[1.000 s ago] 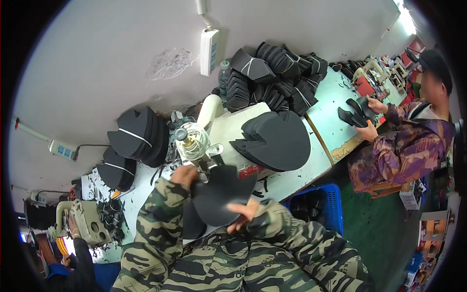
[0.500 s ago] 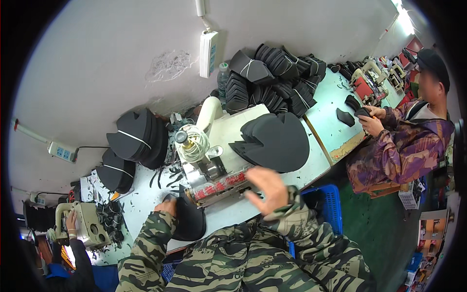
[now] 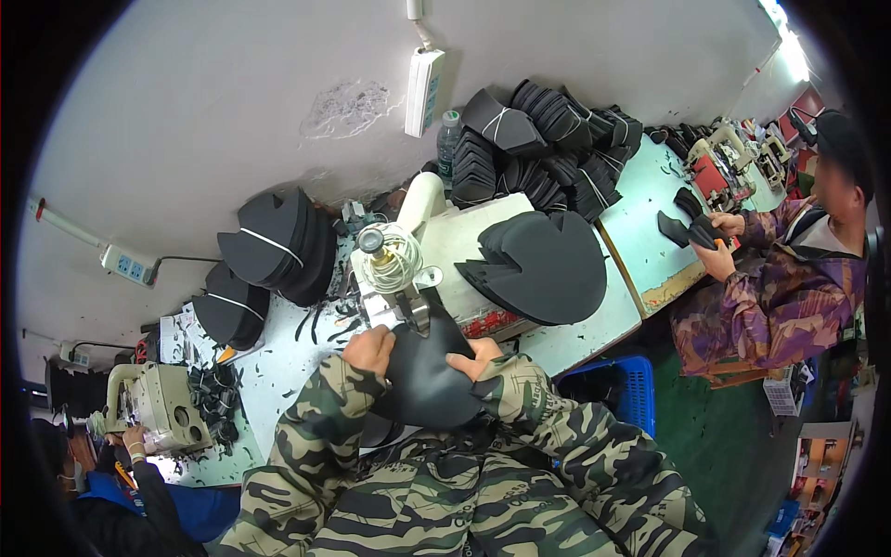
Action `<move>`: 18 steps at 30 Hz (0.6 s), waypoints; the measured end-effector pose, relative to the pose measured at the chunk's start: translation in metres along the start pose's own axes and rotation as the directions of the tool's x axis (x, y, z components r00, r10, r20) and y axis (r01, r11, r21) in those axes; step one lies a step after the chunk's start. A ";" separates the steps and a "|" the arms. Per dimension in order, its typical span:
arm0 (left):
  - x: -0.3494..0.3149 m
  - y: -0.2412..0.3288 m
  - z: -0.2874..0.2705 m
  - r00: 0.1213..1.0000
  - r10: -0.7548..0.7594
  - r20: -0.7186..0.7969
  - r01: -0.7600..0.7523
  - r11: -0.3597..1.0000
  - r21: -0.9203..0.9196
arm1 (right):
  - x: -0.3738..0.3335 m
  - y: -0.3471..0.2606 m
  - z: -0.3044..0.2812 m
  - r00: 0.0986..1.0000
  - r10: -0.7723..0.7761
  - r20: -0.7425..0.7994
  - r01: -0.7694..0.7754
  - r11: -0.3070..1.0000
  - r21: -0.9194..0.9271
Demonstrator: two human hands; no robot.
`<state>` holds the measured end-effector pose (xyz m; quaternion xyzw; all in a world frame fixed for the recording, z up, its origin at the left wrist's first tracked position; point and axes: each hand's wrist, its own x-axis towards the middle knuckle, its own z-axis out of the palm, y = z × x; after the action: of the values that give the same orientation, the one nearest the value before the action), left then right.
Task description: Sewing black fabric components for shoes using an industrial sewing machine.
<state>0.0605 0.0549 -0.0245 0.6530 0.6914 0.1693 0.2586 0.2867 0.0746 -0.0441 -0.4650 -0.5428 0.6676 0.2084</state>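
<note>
A: Left to right. What sits at your far left?

B: A cream sewing machine (image 3: 153,404) at the near-left corner of the table (image 3: 269,371), another person's hand on it. On the wall above it, a white power strip (image 3: 125,265). Next, two tied stacks of black cut pieces (image 3: 274,243), each banded with a white strap.

A: And your hands?

B: Your left hand (image 3: 369,351) is clamped on the left edge of the black curved piece (image 3: 427,376). Your right hand (image 3: 481,357) grips its right edge. The hands are apart, the piece between them. It sits at the table's near edge, pushed up under the white machine (image 3: 408,269) and its cone of white thread (image 3: 392,260).

A: Labels or signs near there?

B: A red strip with pale marks (image 3: 487,325) runs along the front edge of the machine base. Too small to tell more. A white oblong box (image 3: 424,79) hangs on the wall above, with a clear bottle (image 3: 448,139) below it.

A: Further right?

B: A fan of black pieces (image 3: 538,265) on the base, more black bundles (image 3: 548,139) against the wall, and a blue crate (image 3: 617,399) near your right elbow. At far right, a person in a purple patterned jacket (image 3: 770,297) holds black pieces (image 3: 691,223).

A: What has changed from half a second ago?

B: Your hands were spread wider then, the left low by a dark piece, the right out on the table. Now both close on the piece at the machine.
</note>
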 end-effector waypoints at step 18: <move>0.006 -0.099 -0.002 0.985 -0.174 -0.015 0.162 0.878 0.451 | -0.089 -0.100 -0.055 0.751 -0.455 -0.478 0.435 0.886 -0.160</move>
<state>-0.0219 0.0520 -0.0802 0.6350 0.7622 -0.0269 0.1228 0.3534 0.0662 0.0841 -0.4837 -0.5772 0.4434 0.4861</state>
